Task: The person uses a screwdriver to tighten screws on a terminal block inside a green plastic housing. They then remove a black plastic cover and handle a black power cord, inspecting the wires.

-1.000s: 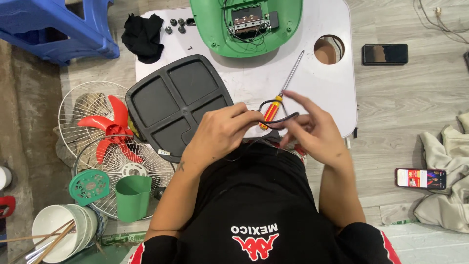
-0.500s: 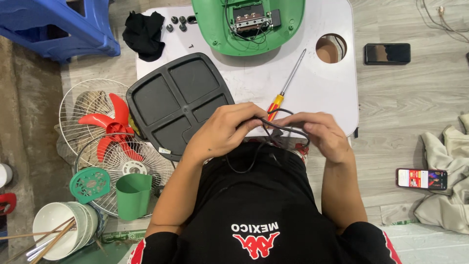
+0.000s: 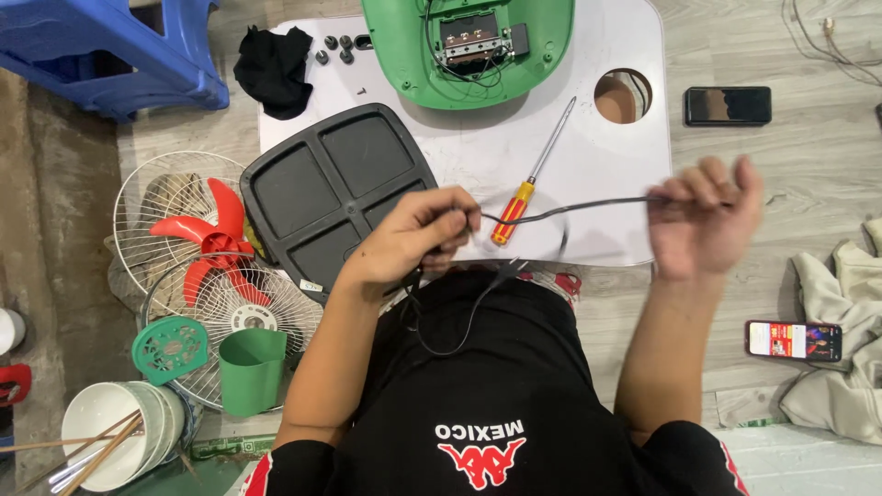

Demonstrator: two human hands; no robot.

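Left hand (image 3: 413, 241): fingers pinched together on a thin black cable (image 3: 570, 208).
Right hand (image 3: 700, 216): blurred, fingers closed around the cable's other end.
Cable: smooth, round, stretched between the two grips; slack loops below the left one.
Screwdriver (image 3: 533, 174): slim steel shaft, orange-yellow handle, just under the cable.
Panel (image 3: 335, 197): dark ribbed plastic, beside the left grip.
Table (image 3: 597, 55): white, glossy.

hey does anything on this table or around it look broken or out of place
Yes. The green fan base lies open on the white table, its wiring and parts exposed. The red fan blade and wire guards sit loose on the floor. Both hands stretch a black cable.
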